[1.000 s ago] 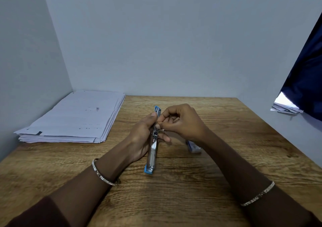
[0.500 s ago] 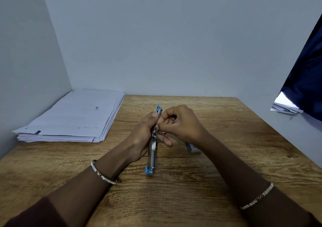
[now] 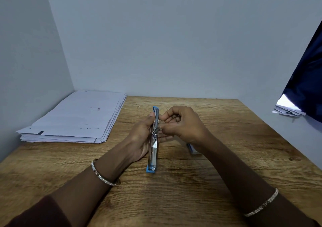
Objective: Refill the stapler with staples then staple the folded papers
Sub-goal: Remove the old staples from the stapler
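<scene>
While my left hand grips the opened stapler over the counter, my right hand curls its fingertips against the stapler's middle; what they pinch I cannot tell. Papers lie left of both hands.

Stapler is edge-on: channel interior not visible, can't tell if staples are loaded. Left hand fingers wrap behind it, mostly hidden. Right hand fingertips curl at the stapler's side; whatever sits between them is too small to resolve. Small blue-white box on worktop is mostly hidden behind the right wrist. Print on paper stack too small to read. Dark blue cloth is cut by the right edge and covers part of a second paper pile. Both forearms cut by bottom edge.
</scene>
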Motion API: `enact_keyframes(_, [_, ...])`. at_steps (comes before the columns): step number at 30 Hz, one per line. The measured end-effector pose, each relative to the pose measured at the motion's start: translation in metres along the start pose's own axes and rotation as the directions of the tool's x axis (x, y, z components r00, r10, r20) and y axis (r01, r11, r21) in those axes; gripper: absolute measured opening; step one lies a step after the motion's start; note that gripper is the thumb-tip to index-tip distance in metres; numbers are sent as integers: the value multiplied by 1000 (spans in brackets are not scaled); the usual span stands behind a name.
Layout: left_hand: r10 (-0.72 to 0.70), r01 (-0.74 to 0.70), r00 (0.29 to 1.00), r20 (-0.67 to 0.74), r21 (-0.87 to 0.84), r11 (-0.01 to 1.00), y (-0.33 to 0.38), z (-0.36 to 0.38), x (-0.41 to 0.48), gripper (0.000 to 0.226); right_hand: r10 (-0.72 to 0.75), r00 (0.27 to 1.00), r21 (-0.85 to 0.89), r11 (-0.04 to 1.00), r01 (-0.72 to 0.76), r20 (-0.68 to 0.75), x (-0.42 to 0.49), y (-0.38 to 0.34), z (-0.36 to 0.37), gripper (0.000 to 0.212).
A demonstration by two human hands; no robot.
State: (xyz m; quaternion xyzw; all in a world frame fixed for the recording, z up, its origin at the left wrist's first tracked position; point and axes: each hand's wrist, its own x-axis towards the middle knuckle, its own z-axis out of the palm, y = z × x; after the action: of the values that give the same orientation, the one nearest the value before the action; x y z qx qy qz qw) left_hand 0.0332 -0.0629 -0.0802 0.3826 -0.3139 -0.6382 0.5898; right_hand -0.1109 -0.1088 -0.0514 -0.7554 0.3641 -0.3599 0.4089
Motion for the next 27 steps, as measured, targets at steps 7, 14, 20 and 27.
enact_keyframes(7, [18, -18, 1000, 26, -32, 999, 1, 0, 0, 42, -11, 992, 69, 998, 3, 123, -6, 1, -4, 23])
enact_keyframes(14, [57, -59, 998, 36, 54, 997, 2, 1, 2, 51, -94, 984, 89, 993, 81, 153, -4, -4, -9, 9])
enact_keyframes(20, [145, -134, 989, -15, 295, 946, 3, -5, 7, 43, 37, 991, 179, 982, -60, 129, 1, 6, -14, 19])
enact_keyframes(27, [240, -62, 958, -157, 704, 708, 5, 2, 8, 42, 280, 877, 330, 847, -417, 390, -5, 5, -7, 10])
